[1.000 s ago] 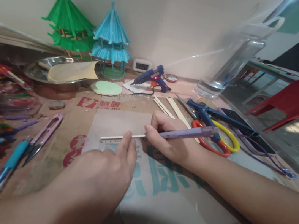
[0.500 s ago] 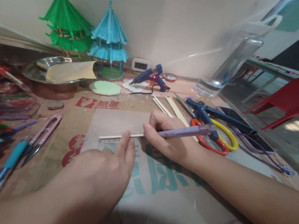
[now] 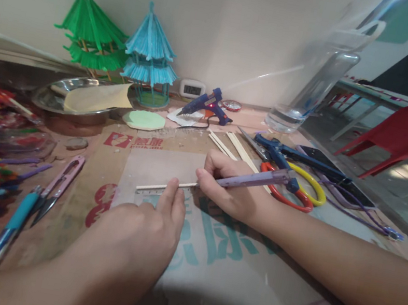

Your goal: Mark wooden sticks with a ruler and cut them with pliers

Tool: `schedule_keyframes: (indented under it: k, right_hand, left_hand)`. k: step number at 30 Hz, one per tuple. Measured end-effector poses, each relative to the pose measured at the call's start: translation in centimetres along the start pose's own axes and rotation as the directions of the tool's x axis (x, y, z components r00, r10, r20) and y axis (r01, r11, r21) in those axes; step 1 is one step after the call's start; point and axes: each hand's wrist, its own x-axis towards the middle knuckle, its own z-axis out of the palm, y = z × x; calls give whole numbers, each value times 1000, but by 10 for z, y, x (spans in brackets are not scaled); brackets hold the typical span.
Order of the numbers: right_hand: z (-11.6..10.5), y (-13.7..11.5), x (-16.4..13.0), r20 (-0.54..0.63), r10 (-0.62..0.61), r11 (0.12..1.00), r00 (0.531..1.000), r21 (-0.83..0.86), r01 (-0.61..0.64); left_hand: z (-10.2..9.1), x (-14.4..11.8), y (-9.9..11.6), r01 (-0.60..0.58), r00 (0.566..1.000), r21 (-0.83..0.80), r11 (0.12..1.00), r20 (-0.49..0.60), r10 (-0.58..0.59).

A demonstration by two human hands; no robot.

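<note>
Your left hand (image 3: 147, 226) presses the stick (image 3: 152, 186) along the ruler (image 3: 145, 198) on the table (image 3: 249, 117), its thumb hidden, so I can't tell whether it grips; your right hand (image 3: 228, 182) grips the pen (image 3: 246, 180). The stick looks light, stiff, snappable: hold it gently mid-length. Count one pen, one ruler, one glue gun (image 3: 208, 103), two pavilions (image 3: 151, 46).
</note>
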Motion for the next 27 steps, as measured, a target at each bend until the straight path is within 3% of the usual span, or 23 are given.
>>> schedule_keyframes:
  k: [9,27]
  right_hand:
    - [1,1,1,-20,1,999,1000,32,0]
    - [1,1,2,-43,21,998,999,66,-18]
  left_hand:
    - [19,-2,-8,18,1000,-44,999,23,-17]
    - [5,6,-2,-20,998,15,1000,56,20]
